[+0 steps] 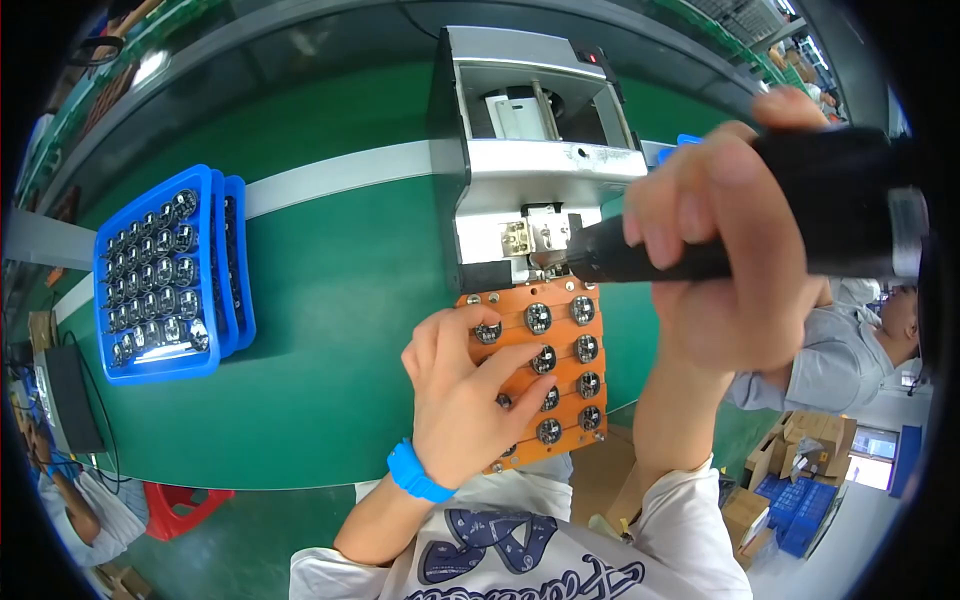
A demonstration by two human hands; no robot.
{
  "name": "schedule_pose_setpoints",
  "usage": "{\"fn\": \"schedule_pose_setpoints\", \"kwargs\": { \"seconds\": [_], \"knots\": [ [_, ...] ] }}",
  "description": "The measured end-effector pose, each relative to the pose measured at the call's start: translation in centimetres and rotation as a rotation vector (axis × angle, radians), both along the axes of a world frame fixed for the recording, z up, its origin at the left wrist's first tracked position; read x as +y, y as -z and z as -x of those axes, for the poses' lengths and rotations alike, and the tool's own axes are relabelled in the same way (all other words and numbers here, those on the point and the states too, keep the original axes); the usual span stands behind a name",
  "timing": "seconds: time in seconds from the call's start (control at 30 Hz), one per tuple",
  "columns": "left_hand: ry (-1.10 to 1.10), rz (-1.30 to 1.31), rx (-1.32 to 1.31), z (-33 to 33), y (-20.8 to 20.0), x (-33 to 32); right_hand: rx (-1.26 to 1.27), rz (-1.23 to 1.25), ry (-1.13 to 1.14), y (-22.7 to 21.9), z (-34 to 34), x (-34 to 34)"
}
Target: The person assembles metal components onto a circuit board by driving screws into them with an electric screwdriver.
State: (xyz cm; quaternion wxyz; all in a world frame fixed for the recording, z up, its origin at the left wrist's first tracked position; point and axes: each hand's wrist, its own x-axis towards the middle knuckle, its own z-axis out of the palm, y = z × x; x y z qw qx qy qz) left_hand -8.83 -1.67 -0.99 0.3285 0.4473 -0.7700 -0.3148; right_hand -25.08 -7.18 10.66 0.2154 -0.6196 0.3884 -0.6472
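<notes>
My right hand (735, 240) is wrapped round a thick black electric screwdriver (840, 205), held level and high above the bench. Its tapered tip points left, at the front of a silver and black screw feeder (550, 155). An orange fixture plate (566, 368) lies just below that machine, carrying several small round circuit boards (538, 318) in rows. On the plate's left side rests my left hand (455, 385), thumb and fingers apart over the boards. It covers part of the left column. Whether its fingertips press on a board, I cannot tell.
Stacked blue trays (205, 275) of round boards stand on the green bench (330, 360) at left. A red stool (180, 508) is at lower left. Cardboard boxes (745, 515) and blue boxes (795, 510) sit at lower right. Another person (840, 350) sits at right.
</notes>
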Motion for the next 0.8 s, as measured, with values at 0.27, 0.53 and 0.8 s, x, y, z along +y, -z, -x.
{"fn": "schedule_pose_setpoints", "kwargs": {
  "seconds": [0.27,0.53,0.8],
  "knots": [
    [-0.013,-0.011,0.042,-2.1,-0.7,0.8,-0.176,-0.077,0.126,0.7,-1.2,2.8],
    [0.099,0.032,-0.039,-1.7,-0.1,2.6,-0.218,-0.153,0.194,2.5,-1.9,10.6],
    [0.09,0.075,-0.039,-0.4,1.3,3.1,-0.231,-0.163,0.174,4.8,-1.7,12.6]
  ]
}}
